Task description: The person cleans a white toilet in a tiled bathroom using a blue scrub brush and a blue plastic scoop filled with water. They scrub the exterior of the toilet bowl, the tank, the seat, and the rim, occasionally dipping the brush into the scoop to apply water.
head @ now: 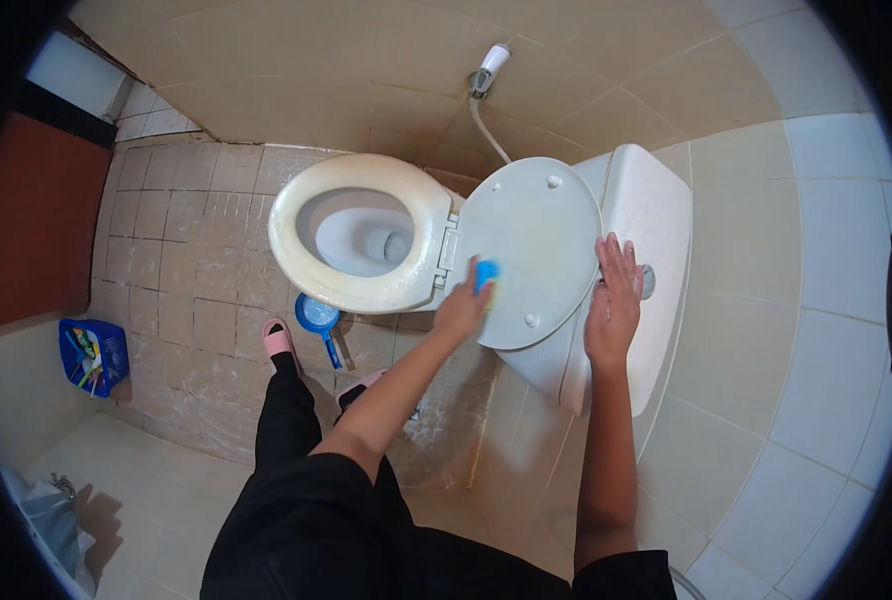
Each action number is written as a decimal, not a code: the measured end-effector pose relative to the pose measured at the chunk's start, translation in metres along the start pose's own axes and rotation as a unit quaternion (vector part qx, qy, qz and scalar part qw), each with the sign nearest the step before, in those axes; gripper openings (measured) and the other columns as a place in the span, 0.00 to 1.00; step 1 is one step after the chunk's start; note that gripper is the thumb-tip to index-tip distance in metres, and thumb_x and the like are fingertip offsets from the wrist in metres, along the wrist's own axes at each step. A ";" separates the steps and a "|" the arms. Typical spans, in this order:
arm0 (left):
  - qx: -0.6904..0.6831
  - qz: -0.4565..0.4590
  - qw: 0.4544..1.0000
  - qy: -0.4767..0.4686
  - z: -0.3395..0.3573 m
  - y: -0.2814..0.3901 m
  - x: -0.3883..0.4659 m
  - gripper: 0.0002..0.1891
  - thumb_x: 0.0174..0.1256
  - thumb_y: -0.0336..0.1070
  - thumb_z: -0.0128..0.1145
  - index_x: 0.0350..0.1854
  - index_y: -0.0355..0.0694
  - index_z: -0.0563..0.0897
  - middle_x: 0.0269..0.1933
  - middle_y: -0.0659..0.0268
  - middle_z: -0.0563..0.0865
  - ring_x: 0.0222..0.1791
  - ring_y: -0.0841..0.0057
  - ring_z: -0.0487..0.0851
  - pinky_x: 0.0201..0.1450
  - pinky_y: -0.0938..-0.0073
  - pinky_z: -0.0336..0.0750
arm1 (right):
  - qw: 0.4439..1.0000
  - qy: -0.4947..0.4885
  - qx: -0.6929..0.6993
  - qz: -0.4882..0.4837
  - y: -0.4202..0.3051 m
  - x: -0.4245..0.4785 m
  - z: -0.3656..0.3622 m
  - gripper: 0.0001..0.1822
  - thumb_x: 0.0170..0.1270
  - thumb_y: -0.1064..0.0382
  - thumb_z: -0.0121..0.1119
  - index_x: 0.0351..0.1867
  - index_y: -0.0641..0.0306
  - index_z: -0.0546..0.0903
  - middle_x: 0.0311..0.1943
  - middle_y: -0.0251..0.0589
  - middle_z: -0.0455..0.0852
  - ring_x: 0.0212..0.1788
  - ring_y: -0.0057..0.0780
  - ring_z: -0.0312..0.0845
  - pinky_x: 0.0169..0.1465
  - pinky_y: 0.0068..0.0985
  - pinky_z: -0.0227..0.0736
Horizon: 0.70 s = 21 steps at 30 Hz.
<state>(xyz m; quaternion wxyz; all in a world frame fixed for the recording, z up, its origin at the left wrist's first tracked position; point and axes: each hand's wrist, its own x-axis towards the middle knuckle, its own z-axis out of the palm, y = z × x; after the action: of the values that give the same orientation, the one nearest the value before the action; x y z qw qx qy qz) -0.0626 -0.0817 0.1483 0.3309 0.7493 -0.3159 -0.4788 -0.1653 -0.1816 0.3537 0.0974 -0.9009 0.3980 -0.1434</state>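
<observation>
My left hand [462,309] is closed on a blue and yellow sponge [487,276], slightly blurred, against the inner face of the raised toilet lid [536,240]. The white lid leans back on the cistern [652,195]. At the lid's outer edge, my right hand [614,307] lies flat with fingers extended and holds nothing; its skin looks wet. Beside its fingers is the round flush button [647,282], partly covered. The toilet seat [288,225] is down on the bowl, wet and yellowish. Inside the toilet bowl [348,232], the drain opening shows.
A blue dipper [317,313] rests on the wet tiled floor [190,300] near my pink slippers [277,339]. Farther left stands a blue basket [119,352] with brushes and other items. A bidet sprayer [491,67] hangs on the wall, its hose passing behind the lid.
</observation>
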 end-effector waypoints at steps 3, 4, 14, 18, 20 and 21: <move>-0.062 0.169 0.983 0.029 -0.025 0.080 -0.046 0.32 0.67 0.53 0.42 0.70 0.56 0.48 0.44 0.47 0.77 0.40 0.51 0.79 0.40 0.55 0.73 | 1.000 -0.003 -0.003 -0.003 -0.002 -0.001 0.003 0.28 0.56 0.71 0.39 0.61 0.53 0.70 0.64 0.37 0.67 0.70 0.40 0.51 0.70 0.42 0.39; -0.037 0.190 0.980 0.038 -0.030 0.092 -0.051 0.32 0.66 0.53 0.43 0.70 0.55 0.49 0.42 0.48 0.77 0.38 0.51 0.79 0.41 0.55 0.73 | 1.000 0.000 -0.003 -0.008 -0.005 0.000 0.003 0.28 0.56 0.71 0.39 0.61 0.53 0.70 0.64 0.37 0.67 0.70 0.39 0.52 0.70 0.42 0.39; 0.109 -0.075 0.991 0.010 0.001 -0.022 0.023 0.35 0.66 0.58 0.39 0.71 0.57 0.41 0.45 0.42 0.77 0.39 0.49 0.81 0.43 0.56 0.75 | 1.000 0.002 -0.010 0.007 -0.006 0.003 0.003 0.29 0.55 0.73 0.40 0.61 0.53 0.70 0.64 0.37 0.67 0.70 0.39 0.52 0.69 0.42 0.40; 0.017 0.040 0.998 0.039 -0.021 0.062 -0.006 0.35 0.66 0.58 0.38 0.71 0.60 0.40 0.48 0.42 0.75 0.40 0.49 0.80 0.44 0.55 0.75 | 1.000 -0.001 -0.015 0.004 -0.006 0.001 0.003 0.29 0.55 0.72 0.40 0.61 0.53 0.70 0.64 0.37 0.67 0.70 0.39 0.52 0.69 0.42 0.40; -0.007 0.068 0.996 0.052 -0.023 0.069 0.003 0.34 0.66 0.58 0.37 0.71 0.61 0.40 0.48 0.43 0.75 0.41 0.49 0.80 0.44 0.54 0.75 | 1.000 -0.004 -0.016 0.006 -0.006 0.000 0.004 0.29 0.55 0.72 0.39 0.61 0.53 0.71 0.64 0.37 0.67 0.70 0.39 0.52 0.69 0.42 0.40; 0.011 0.040 0.997 0.063 -0.025 0.065 0.015 0.34 0.66 0.58 0.38 0.71 0.61 0.40 0.47 0.43 0.75 0.41 0.49 0.80 0.44 0.54 0.75 | 1.000 -0.004 -0.019 0.008 -0.005 0.000 0.003 0.29 0.55 0.72 0.39 0.61 0.53 0.71 0.64 0.37 0.67 0.70 0.40 0.51 0.69 0.42 0.40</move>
<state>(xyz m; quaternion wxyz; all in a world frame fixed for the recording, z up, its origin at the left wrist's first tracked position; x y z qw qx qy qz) -0.0448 -0.1264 0.2007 0.3604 0.7683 -0.3293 -0.4139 -0.1608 -0.1779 0.3521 0.0833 -0.9000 0.4070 -0.1317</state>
